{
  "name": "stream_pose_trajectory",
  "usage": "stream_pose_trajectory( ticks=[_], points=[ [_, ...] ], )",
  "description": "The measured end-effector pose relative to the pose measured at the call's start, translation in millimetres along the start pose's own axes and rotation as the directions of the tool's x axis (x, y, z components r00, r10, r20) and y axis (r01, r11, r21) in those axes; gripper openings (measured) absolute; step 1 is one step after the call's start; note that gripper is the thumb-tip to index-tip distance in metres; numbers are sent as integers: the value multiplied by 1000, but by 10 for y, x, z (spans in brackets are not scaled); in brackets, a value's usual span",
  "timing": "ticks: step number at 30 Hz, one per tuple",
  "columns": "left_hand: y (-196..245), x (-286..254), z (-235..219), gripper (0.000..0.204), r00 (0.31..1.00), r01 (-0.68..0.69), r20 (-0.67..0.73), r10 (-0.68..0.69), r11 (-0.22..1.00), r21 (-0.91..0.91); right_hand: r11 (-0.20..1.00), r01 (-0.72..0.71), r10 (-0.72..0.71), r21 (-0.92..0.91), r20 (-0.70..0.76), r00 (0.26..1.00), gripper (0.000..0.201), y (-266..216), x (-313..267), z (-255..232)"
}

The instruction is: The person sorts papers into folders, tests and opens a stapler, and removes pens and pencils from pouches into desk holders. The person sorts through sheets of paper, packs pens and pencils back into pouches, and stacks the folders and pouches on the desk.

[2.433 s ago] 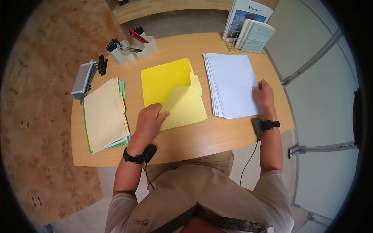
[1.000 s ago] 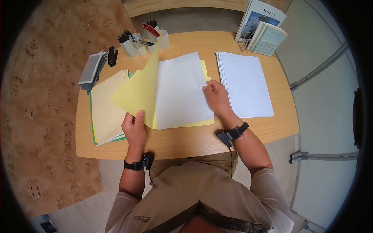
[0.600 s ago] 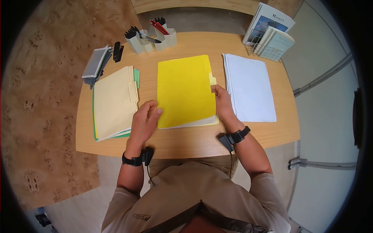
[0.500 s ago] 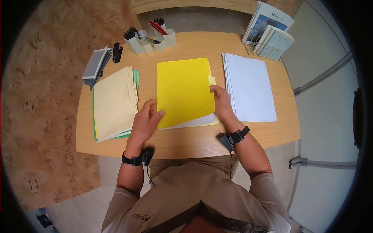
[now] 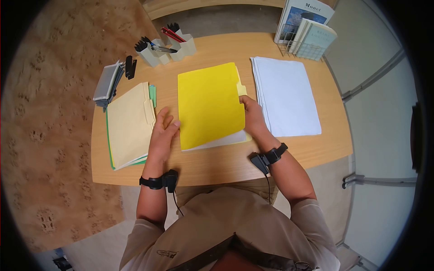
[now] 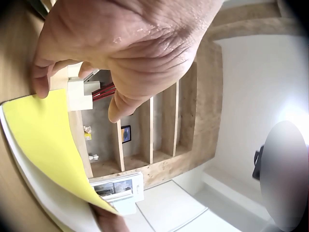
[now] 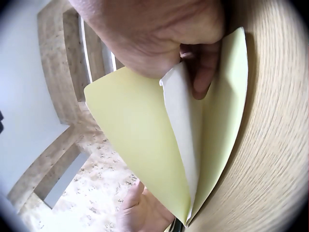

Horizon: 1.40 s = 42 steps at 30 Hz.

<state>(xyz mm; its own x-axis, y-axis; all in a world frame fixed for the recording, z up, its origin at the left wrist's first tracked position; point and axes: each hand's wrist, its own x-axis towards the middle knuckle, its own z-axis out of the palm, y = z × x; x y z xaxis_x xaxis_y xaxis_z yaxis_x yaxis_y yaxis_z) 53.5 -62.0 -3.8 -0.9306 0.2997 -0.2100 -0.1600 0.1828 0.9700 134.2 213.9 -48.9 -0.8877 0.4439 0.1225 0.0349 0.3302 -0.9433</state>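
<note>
A yellow file folder [image 5: 210, 106] lies at the middle of the desk, its bright cover folded over white paper [image 5: 217, 141] that shows along the near edge. My right hand [image 5: 254, 118] is at the folder's right edge, fingers partly hidden under the cover. Seen from the right wrist, it pinches the white paper [image 7: 181, 111] between the folder's two leaves, with the cover [image 7: 135, 116] raised like a tent. My left hand [image 5: 162, 135] is beside the left edge, fingers spread and loosely bent, thumb tip right by the fold. In the left wrist view nothing is in its grasp.
A stack of white sheets [image 5: 287, 97] is on the right. Cream and green folders [image 5: 130, 124] are piled at left. Behind are pen holders [image 5: 151, 55], a stapler [image 5: 130, 67], grey cases [image 5: 107, 82] and books in a wire rack [image 5: 312, 40].
My right hand has moved from the white stack to the folder, bringing paper into it. The cover, earlier lifted by my left hand, is folded over, and that hand has drawn slightly left.
</note>
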Motion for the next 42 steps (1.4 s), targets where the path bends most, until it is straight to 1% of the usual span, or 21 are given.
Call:
stream_pose_trajectory(
  ticks=[2,5,8,10,12,14,16,17,19,21,27,29,30,31,32,34,36,37,40,41,42],
  points=[
    [21,31,-94,68,993,94,95,-74,968,-232,999,28,-28,-27,4,1000,19,12,-2,-7],
    [-77,168,-253,55,956,225,260,-132,901,-371,962,185,-188,-201,7,982,22,76,37,-15],
    [-139,120,-61,40,928,192,348,-133,971,-143,880,363,-378,-306,10,926,23,138,37,-28],
    [-105,-16,131,30,954,83,297,-24,979,-186,1000,3,-3,18,16,1000,22,47,7,-28],
    [-88,-64,161,31,970,-95,222,98,995,-24,996,6,-8,86,28,1000,21,-44,-22,-21],
    [-102,-86,137,30,976,-135,171,136,991,-17,989,0,-5,148,32,999,20,-31,-12,-23],
    [-77,-128,98,27,950,-312,51,309,922,231,991,3,-20,134,123,992,17,-19,0,-30],
    [-84,-138,60,27,950,-310,46,308,922,230,991,4,-21,134,128,992,17,-54,1,-32],
    [-91,-152,-120,24,920,-294,-188,343,923,247,898,-247,166,365,239,957,13,-141,-7,-50],
    [-24,-146,-420,23,841,-356,-325,433,895,269,875,-270,176,403,256,951,13,-140,-6,-31],
    [12,-166,-1341,29,804,-291,-522,285,954,73,852,-301,185,429,291,939,13,-149,-17,-10],
    [114,-257,-1435,31,823,-191,-564,67,968,-164,854,-298,176,425,302,937,12,-142,-13,5],
    [3,-268,-1639,31,818,-192,-571,68,968,-160,854,-303,184,422,298,936,12,-144,-17,4],
    [-204,-265,-1962,31,956,-214,-274,102,883,-418,855,-307,192,418,295,936,12,-147,-14,3],
    [-198,-300,-2052,31,977,-135,39,208,753,-644,854,-307,188,419,301,935,12,-150,-15,6],
    [-285,-307,-2051,31,988,-151,-82,130,711,-686,874,-292,182,389,295,938,12,-153,-13,2],
    [-304,-280,-2094,32,975,-9,128,179,614,-789,874,-293,183,388,295,938,12,-132,-11,6],
    [-308,-281,-2125,32,976,-12,126,180,613,-790,873,-296,189,388,290,938,11,-123,-9,9],
    [-300,-234,-2134,35,986,-154,-42,162,777,-610,881,-285,168,379,313,935,12,-109,-15,-5],
    [-275,-150,-2077,36,937,-228,-300,177,962,-147,880,-288,172,377,312,935,12,-98,-20,-13],
    [-253,-107,-2044,38,813,-133,-497,303,928,347,883,-278,161,378,313,936,12,-95,-19,-9]
  ],
)
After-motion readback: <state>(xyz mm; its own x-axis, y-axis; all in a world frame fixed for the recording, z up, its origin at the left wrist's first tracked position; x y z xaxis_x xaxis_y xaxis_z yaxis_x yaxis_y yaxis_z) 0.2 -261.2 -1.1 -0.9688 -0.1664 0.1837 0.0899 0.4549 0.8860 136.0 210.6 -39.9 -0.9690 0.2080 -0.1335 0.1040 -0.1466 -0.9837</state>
